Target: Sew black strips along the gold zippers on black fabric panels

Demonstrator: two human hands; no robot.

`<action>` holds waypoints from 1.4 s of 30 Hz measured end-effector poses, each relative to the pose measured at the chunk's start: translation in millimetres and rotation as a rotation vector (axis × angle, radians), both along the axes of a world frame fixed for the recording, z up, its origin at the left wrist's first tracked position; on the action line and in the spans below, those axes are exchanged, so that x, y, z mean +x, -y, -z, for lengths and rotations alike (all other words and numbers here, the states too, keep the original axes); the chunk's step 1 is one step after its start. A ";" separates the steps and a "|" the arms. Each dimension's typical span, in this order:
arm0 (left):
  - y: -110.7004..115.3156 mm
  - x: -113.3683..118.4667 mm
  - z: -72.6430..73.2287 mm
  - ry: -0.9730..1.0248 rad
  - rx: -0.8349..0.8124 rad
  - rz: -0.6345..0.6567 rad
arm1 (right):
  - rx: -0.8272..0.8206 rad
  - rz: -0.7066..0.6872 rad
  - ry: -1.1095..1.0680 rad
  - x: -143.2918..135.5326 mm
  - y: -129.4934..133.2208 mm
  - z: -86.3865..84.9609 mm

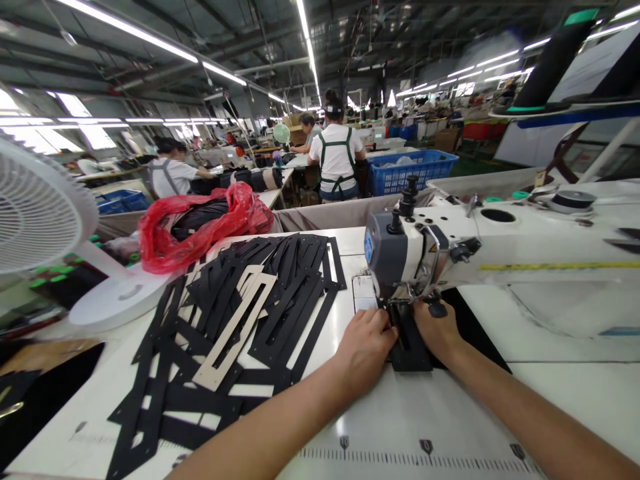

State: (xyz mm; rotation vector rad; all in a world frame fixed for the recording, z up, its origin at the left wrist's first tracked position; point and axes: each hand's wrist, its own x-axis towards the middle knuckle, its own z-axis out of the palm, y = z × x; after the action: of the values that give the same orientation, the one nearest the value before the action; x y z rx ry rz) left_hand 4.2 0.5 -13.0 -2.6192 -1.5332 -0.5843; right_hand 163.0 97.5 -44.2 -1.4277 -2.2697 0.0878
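- Step: left hand [365, 347] and right hand [436, 328] press fingers flat, together, on a black piece [410, 347] under the sewing machine [400, 257] head on the desk [415, 413].
- Next move likely calls for steady, even feeding beneath the needle.

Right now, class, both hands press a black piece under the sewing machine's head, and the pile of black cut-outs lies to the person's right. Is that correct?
Not quite. In the head view, the pile of black cut-outs lies to the person's left. The left hand and right hand do press the black piece under the sewing machine.
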 end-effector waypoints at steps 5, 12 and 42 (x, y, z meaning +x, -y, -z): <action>19.2 -2.0 2.4 0.044 0.022 0.021 | 0.082 -0.255 -0.006 22.2 49.9 -10.6; 23.0 3.6 7.1 -0.052 0.169 0.071 | 0.315 -0.553 0.056 43.3 76.4 -5.7; -13.2 -3.4 16.7 0.062 0.115 0.022 | 0.316 -0.503 -0.105 19.1 29.3 -22.1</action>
State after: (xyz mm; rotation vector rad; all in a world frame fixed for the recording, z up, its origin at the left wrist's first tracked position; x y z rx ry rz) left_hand 0.8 13.7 -29.7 -2.5585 -1.4419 -0.7385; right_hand 182.2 68.2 -22.1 -0.6633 -2.3725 -0.0386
